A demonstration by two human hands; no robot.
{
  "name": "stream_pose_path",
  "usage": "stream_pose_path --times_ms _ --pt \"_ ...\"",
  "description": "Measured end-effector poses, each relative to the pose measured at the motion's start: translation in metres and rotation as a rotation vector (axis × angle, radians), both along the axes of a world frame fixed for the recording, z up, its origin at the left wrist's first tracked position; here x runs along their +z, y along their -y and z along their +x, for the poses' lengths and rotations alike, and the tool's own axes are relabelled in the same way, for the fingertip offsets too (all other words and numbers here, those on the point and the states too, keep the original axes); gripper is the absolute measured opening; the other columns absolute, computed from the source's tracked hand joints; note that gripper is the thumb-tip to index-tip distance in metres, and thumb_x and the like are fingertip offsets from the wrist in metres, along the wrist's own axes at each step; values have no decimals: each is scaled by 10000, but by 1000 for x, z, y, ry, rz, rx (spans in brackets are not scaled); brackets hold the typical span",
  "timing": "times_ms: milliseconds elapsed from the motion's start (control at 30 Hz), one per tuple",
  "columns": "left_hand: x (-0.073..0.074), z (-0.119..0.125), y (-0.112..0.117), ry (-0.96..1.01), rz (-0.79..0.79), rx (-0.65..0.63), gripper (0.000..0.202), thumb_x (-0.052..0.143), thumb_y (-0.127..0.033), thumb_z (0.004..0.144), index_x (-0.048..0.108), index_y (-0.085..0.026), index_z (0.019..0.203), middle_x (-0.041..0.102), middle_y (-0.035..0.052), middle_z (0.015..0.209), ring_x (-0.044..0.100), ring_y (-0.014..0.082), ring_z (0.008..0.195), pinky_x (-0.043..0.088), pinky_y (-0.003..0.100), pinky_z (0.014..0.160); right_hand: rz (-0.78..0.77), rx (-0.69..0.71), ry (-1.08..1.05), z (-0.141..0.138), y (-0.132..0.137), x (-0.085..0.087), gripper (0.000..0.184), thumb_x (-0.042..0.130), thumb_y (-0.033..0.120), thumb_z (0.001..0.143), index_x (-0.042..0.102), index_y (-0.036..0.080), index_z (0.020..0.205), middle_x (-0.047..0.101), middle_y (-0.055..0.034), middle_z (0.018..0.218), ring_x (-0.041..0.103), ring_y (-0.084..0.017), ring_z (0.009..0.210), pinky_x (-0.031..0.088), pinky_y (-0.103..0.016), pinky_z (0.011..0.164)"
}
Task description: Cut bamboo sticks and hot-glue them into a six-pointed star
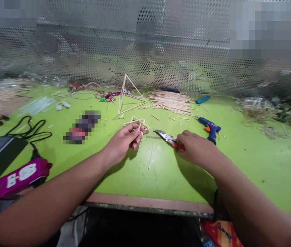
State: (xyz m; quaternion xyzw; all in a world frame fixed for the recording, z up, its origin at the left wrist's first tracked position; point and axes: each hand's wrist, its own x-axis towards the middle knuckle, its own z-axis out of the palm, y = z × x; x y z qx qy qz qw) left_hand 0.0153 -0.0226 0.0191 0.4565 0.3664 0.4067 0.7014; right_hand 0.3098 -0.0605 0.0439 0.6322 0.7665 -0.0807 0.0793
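My right hand (195, 145) is wrapped round the red handles of pruning shears (166, 137), whose blades point left over the table. The fingers of my left hand (125, 140) are pinched together on what looks like a thin wooden stick, mostly hidden by them. Right behind those fingertips lies a star-shaped frame (145, 123) of thin sticks; whether the hand touches it I cannot tell. A single wooden stick (151, 157) rests on the table between my hands. Farther back stands a triangular stick frame (120, 103).
A pile of sticks (172, 101) lies at the back, with short offcuts before it. To the right is a blue glue gun (209, 127). A magenta case (22, 176), a black box (3, 156) and cables occupy the left. Perforated metal mesh (104, 61) closes off the rear.
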Motion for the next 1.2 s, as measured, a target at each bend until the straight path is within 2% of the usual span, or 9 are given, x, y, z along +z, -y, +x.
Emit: stream_pose_path --times_ms 200,367,467,600,700,800,900,1033,1200 --pt "5 -2 2 -23 16 2 230 793 -415 1039 730 -198 1085 522 -55 722 368 82 553 324 218 549 51 -54 -24 -6 -8 -5 42 685 260 909 703 225 895 743 -138 951 622 -258 763 330 -379 644" --pt "2 -3 2 -10 43 5 239 750 -428 1072 740 -192 1109 498 -50 735 364 92 575 337 231 568 86 -196 -219 -1 -15 -4 223 698 294 912 585 264 723 684 -78 711 563 -233 638 333 -366 589" --pt "1 -4 2 22 52 -13 243 745 -432 1074 717 -191 1069 491 -52 724 360 91 567 323 228 562 76 -336 -578 0 -16 -1 213 710 341 890 573 272 742 666 -30 675 614 -227 625 401 -339 571" --pt "0 -4 2 41 79 -35 285 757 -471 1072 674 -201 1039 497 -58 722 370 87 563 317 221 564 -165 -440 -1255 -5 -12 3 270 819 485 868 680 258 826 721 -18 750 749 -241 716 583 -351 660" --pt "-2 -4 4 32 121 -72 318 736 -511 1090 655 -208 1039 508 -57 738 390 91 576 336 226 577 -265 -404 -1441 -9 -9 4 362 885 593 835 779 247 863 750 -33 751 733 -232 672 606 -379 671" --pt "-2 -5 7 30 179 -108 314 704 -514 1116 648 -212 1052 514 -54 755 422 97 596 355 233 590 -241 -278 -1368 -10 -9 5 371 889 603 850 869 249 957 825 -73 854 762 -257 796 630 -424 794" --pt "-3 -5 9 26 231 -132 297 671 -502 1138 641 -215 1068 510 -56 763 433 103 610 366 243 601 -78 -58 -1228 -10 -8 5 246 848 471 905 899 275 1043 863 -91 1086 778 -289 1020 618 -464 954" --pt "-5 -6 11 -44 292 -142 327 644 -533 1146 637 -212 1087 488 -55 764 405 117 622 351 255 591 226 222 -991 -12 -4 3 176 721 206 930 877 269 982 805 -104 1235 747 -281 1059 592 -440 927" --pt "-5 -6 10 -113 372 -112 321 624 -527 1149 638 -214 1082 488 -40 782 393 133 642 337 276 593 350 352 -803 -12 0 3 247 660 111 931 843 258 1007 774 -125 1272 731 -304 1113 580 -457 946"
